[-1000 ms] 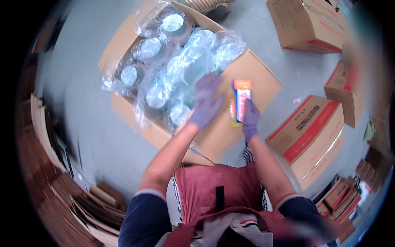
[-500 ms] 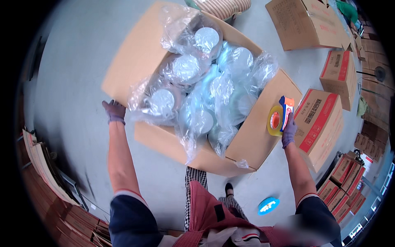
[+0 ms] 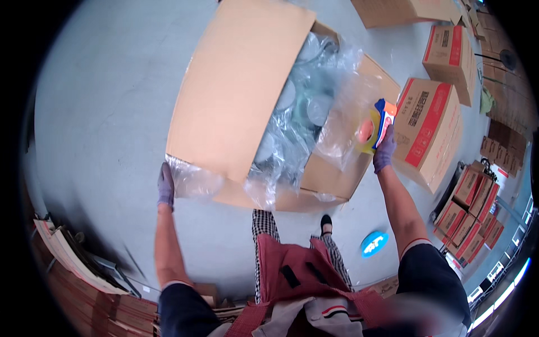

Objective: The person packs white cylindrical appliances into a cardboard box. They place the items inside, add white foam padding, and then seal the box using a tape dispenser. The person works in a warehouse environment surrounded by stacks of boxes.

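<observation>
A large brown cardboard carton (image 3: 224, 197) stands before me, holding several round-topped items (image 3: 319, 109) wrapped in clear plastic bags (image 3: 283, 163). Its broad left flap (image 3: 236, 84) leans over the left part of the opening and hides what is under it. At the near left corner of that flap, my left hand (image 3: 166, 184), in a purple-grey glove, lies flat against the edge with fingers stretched out. My right hand (image 3: 385, 150), gloved alike, grips a blue and orange tape dispenser (image 3: 385, 121) with a yellowish tape roll (image 3: 366, 132), above the right flap (image 3: 331, 175).
Closed cartons with red bands (image 3: 429, 132) stand to the right, with another carton (image 3: 393, 11) at the far right. Stacked cartons (image 3: 470, 210) lie lower right. A blue round marker (image 3: 374, 244) is on the grey floor. Flat cardboard sheets (image 3: 78, 261) lean at lower left.
The left flap has swung up and rightward over the opening. My left hand has moved from open air near the flap's corner to against its edge. The tape dispenser stays in my right hand.
</observation>
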Demonstrator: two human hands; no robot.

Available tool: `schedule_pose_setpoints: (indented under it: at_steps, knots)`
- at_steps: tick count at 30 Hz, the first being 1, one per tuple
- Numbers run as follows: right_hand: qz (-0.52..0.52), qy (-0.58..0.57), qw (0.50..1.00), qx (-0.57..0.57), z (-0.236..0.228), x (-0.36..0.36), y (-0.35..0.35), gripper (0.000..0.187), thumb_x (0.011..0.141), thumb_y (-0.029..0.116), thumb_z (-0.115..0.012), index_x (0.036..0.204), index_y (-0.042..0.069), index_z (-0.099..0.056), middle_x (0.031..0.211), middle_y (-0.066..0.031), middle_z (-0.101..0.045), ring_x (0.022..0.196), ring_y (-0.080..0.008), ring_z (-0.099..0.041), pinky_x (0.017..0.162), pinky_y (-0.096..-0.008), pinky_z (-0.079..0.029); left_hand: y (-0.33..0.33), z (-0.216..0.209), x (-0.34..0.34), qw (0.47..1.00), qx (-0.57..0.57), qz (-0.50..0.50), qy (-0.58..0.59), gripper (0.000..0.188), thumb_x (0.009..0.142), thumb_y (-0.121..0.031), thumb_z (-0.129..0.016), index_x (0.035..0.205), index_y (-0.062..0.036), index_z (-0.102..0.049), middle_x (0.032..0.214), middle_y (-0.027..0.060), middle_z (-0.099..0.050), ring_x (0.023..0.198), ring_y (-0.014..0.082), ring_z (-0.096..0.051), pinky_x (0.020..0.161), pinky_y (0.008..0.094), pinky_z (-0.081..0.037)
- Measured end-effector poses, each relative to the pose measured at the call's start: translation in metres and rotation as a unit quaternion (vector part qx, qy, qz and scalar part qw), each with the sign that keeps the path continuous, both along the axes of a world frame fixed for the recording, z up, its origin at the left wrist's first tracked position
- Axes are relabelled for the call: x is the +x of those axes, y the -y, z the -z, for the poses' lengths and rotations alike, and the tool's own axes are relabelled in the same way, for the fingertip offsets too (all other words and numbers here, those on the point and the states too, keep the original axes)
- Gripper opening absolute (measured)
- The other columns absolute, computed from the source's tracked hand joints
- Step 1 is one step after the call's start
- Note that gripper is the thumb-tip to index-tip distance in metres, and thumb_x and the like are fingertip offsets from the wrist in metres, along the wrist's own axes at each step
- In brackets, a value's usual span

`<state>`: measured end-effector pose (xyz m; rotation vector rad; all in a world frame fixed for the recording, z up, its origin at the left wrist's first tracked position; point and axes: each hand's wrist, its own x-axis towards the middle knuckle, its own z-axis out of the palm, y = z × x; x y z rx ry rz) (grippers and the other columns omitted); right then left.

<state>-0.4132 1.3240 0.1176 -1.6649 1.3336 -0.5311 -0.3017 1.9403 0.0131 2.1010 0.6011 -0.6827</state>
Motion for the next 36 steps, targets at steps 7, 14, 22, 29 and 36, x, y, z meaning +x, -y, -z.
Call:
schedule_pose_setpoints:
  at_steps: [7, 14, 22, 29, 36]
  knots:
    - [-0.083, -0.005, 0.994, 0.066, 0.006, -0.007, 0.023, 0.045, 0.090, 0.039, -0.052, 0.088, -0.005, -0.062, 0.076, -0.0040, -0.059, 0.069, -0.0089, -0.051, 0.064, -0.0260, -0.043, 0.022, -0.218, 0.070, 0.850, -0.487, -0.111, -0.168, 0.068, 0.092, -0.057, -0.028, 0.140, -0.0087, -0.028, 0.134, 0.0193, -0.043, 0.123, 0.0323, -0.042, 0.104, 0.0443, -0.031]
    - [-0.203, -0.067, 0.967, 0.138, -0.002, 0.005, 0.053, 0.048, 0.087, 0.041, -0.056, 0.093, -0.006, -0.063, 0.079, -0.0046, -0.060, 0.069, -0.0092, -0.049, 0.066, -0.0264, -0.044, 0.266, -0.137, -0.071, 0.962, 0.001, 0.061, 0.266, 0.084, 0.089, -0.027, -0.053, 0.142, 0.0024, 0.005, 0.150, 0.0211, 0.006, 0.139, 0.0292, 0.003, 0.112, 0.0392, -0.001]
    - [-0.183, -0.007, 0.983, 0.022, -0.042, 0.065, 0.230, 0.041, 0.094, 0.035, -0.046, 0.103, -0.002, -0.059, 0.093, -0.0070, -0.062, 0.080, -0.0130, -0.059, 0.073, -0.0292, -0.048, 0.401, -0.029, -0.019, 0.876, 0.402, 0.163, 0.211, 0.090, 0.072, -0.052, -0.060, 0.135, 0.0046, -0.029, 0.140, 0.0271, -0.025, 0.133, 0.0414, -0.018, 0.101, 0.0660, -0.007]
    - [-0.478, -0.495, 0.719, -0.095, 0.169, 0.121, 0.343, 0.072, 0.076, 0.068, -0.050, 0.090, -0.001, -0.063, 0.086, -0.0213, -0.064, 0.085, -0.0315, -0.063, 0.077, -0.0374, -0.047, 0.375, -0.012, -0.022, 0.859, 0.462, 0.179, 0.127, 0.080, 0.070, -0.044, -0.061, 0.128, 0.0033, -0.033, 0.132, 0.0184, -0.035, 0.131, 0.0360, -0.024, 0.103, 0.0563, -0.014]
    - [-0.259, -0.125, 0.914, 0.287, 0.166, 0.121, 0.379, 0.049, 0.084, 0.046, -0.060, 0.104, 0.001, -0.061, 0.088, -0.0035, -0.064, 0.074, -0.0107, -0.061, 0.068, -0.0245, -0.048, 0.354, 0.007, -0.036, 0.870, 0.436, 0.162, 0.164, 0.075, 0.071, -0.037, -0.062, 0.129, 0.0010, -0.033, 0.133, 0.0184, -0.034, 0.130, 0.0341, -0.024, 0.105, 0.0520, -0.013]
